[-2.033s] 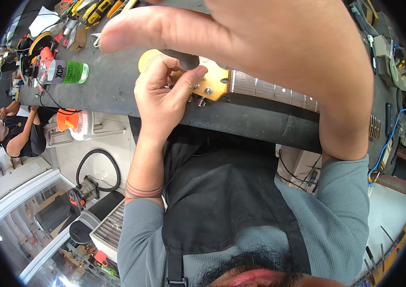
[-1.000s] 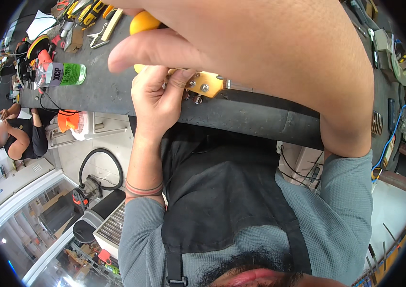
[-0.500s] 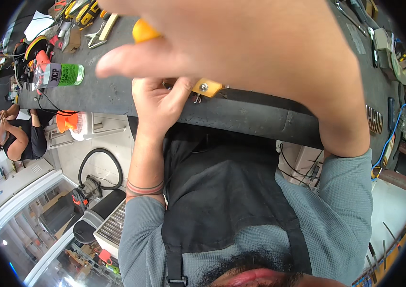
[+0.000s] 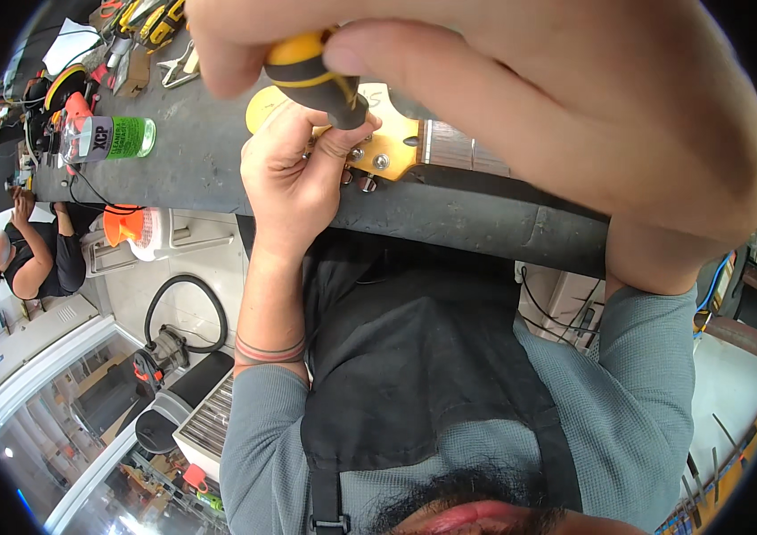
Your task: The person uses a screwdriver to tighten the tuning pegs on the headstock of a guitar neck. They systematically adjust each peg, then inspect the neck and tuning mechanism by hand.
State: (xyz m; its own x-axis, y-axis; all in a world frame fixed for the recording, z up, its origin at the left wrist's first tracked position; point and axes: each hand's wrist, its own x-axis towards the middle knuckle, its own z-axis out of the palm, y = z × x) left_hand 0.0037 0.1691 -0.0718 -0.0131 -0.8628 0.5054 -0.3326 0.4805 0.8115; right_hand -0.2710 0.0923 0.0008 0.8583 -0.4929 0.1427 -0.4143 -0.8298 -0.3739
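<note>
Fingers point(image 4: 227, 67) of the right hand point(image 4: 476, 53) were wrapped around the thick yellow-and-black handle of a screwdriver point(image 4: 311, 76), the thumb laid against its side and its dark lower end angled down over the guitar headstock point(image 4: 402, 134). Just at that lower end sat the thumb and forefinger of the left hand point(image 4: 294, 183) — near each other, though whether they clamped anything between them could not be told. The pale yellow headstock lay by the front edge of the dark workbench point(image 4: 204, 152), with round metal posts point(image 4: 382, 161) on its face and tuning pegs point(image 4: 368, 184) along the side nearest the person. The neck point(image 4: 454, 144) ran off to the right, partly hidden by the right forearm. Well to the left on the bench was a clear bottle point(image 4: 133, 138) with a green label; farther out lay yellow-and-black tools point(image 4: 162, 22). Beyond the bench, at far left — another person point(image 4: 44, 259) in dark clothes, near a white chair point(image 4: 157, 236).
</note>
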